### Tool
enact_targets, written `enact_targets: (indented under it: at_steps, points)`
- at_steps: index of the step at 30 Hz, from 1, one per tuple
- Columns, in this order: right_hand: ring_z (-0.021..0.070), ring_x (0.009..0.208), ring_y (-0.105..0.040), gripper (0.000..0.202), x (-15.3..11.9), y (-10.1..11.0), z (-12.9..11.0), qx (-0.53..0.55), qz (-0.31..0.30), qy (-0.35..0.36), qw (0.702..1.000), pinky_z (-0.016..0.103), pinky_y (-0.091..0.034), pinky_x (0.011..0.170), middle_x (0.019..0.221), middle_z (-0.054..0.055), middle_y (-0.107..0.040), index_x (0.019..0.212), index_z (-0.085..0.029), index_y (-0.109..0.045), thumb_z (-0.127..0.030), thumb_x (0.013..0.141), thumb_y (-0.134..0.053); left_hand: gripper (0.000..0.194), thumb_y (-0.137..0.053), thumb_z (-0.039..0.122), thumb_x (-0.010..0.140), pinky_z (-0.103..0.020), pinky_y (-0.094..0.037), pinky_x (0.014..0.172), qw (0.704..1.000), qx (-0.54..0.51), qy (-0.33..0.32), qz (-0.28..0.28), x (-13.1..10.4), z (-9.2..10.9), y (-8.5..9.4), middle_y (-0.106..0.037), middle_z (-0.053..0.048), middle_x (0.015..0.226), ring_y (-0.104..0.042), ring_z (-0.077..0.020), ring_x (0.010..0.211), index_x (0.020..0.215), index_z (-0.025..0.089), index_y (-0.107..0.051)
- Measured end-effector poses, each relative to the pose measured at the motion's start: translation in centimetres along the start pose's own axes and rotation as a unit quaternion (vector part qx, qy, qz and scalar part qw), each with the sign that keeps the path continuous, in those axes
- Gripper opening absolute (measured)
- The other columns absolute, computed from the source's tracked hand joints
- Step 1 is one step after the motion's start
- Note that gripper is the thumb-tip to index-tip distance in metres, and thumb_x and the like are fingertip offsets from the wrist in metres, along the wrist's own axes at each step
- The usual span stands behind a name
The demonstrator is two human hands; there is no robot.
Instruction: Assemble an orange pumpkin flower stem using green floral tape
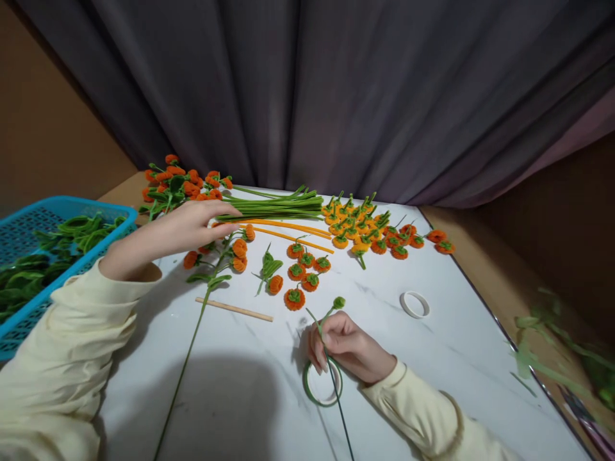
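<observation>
Head view now: nearest, the right hand pinches a thin dark green stem, a small round green bud beside its top, right over a green-edged roll of tape lying on the white marbled tabletop. Over on the left, a long green stalk with fuzzy orange blooms stretches across the surface, and its stem crosses a slim pale wooden stick. Off to the right sits a white ring-shaped roll.

Further in, loose orange pompom-like blooms cluster mid-table, with a small green leafy sprig just beside them. And there's the left hand, fingers extended, hovering or resting above the stalk's flowered end; can't tell whether it touches anything. At far left, a blue perforated plastic basket holds fuzzy green leaves.

Behind, we've got orange fuzzy strips, a bundle of green fuzzy stems, yellow-orange blooms to their right, an orange-flowered bunch to their left, and a dark pleated curtain across the back.
</observation>
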State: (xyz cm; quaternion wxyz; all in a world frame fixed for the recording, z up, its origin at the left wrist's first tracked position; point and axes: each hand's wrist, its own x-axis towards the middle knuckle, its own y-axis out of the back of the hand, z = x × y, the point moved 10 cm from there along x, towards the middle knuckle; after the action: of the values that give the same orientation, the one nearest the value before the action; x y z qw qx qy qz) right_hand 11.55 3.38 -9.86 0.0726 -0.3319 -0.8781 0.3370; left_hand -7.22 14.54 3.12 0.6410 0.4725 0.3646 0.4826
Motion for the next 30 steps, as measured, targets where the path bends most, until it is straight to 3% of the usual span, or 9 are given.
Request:
enact_targets:
  at_steps: [3,6,10,13,21,30]
  points:
    - [0.0133,0.050,-0.056,0.029,0.0,0.0,0.0,0.002,0.000,0.003,1.000,0.025,-0.040,0.052,0.052,0.006,-0.061,0.060,-0.007,-0.068,-0.032,0.074,-0.072,0.038,-0.045,0.046,0.087,-0.028,-0.041,0.091,0.992,-0.082,-0.094,0.015,-1.5,5.2,-0.4,-0.065,-0.005,0.113,-0.058,-0.0222,0.101,0.105,0.018,-0.064]
    - [0.0132,0.050,-0.056,0.028,0.0,0.0,-0.1,0.004,0.001,0.003,1.000,0.025,-0.041,0.052,0.052,0.006,-0.061,0.061,-0.007,-0.068,-0.032,0.074,-0.072,0.029,-0.046,0.037,0.090,-0.025,-0.041,0.089,0.964,-0.166,-0.199,-0.055,-3.3,10.5,-3.2,-0.066,-0.005,0.106,-0.058,-0.0181,0.099,0.100,0.018,-0.066]
    - [0.0135,0.051,-0.057,0.028,0.0,-0.3,-0.3,0.007,-0.001,0.002,1.000,0.025,-0.041,0.053,0.051,0.005,-0.061,0.061,-0.007,-0.069,-0.032,0.074,-0.072,0.024,-0.051,0.030,0.090,-0.022,-0.041,0.083,0.933,-0.249,-0.217,-0.144,-4.5,13.6,-7.0,-0.066,-0.006,0.101,-0.059,-0.0156,0.094,0.103,0.016,-0.064]
    - [0.0131,0.049,-0.056,0.029,0.0,-0.4,-0.2,0.013,0.000,0.001,1.000,0.026,-0.042,0.053,0.051,0.005,-0.061,0.061,-0.007,-0.068,-0.033,0.073,-0.073,0.021,-0.053,0.028,0.089,-0.021,-0.041,0.079,0.908,-0.319,-0.214,-0.168,-4.8,14.2,-8.2,-0.065,-0.005,0.097,-0.059,-0.0136,0.088,0.101,0.016,-0.065]
    - [0.0118,0.048,-0.057,0.027,0.0,-0.3,-0.1,0.009,0.002,0.002,1.000,0.025,-0.044,0.052,0.054,0.005,-0.063,0.063,-0.008,-0.068,-0.033,0.073,-0.074,0.020,-0.058,0.033,0.083,-0.021,-0.040,0.069,0.873,-0.423,-0.113,-0.214,-4.4,13.1,-10.6,-0.062,-0.001,0.082,-0.053,-0.0127,0.076,0.089,0.015,-0.065]
    - [0.0121,0.049,-0.058,0.027,0.0,-0.6,-0.1,0.013,0.000,-0.011,1.000,0.025,-0.046,0.053,0.054,0.005,-0.063,0.067,-0.006,-0.070,-0.033,0.073,-0.074,0.020,-0.058,0.034,0.080,-0.022,-0.036,0.065,0.872,-0.436,-0.076,-0.210,-4.3,12.9,-11.3,-0.055,0.000,0.073,-0.046,-0.0125,0.071,0.081,0.015,-0.064]
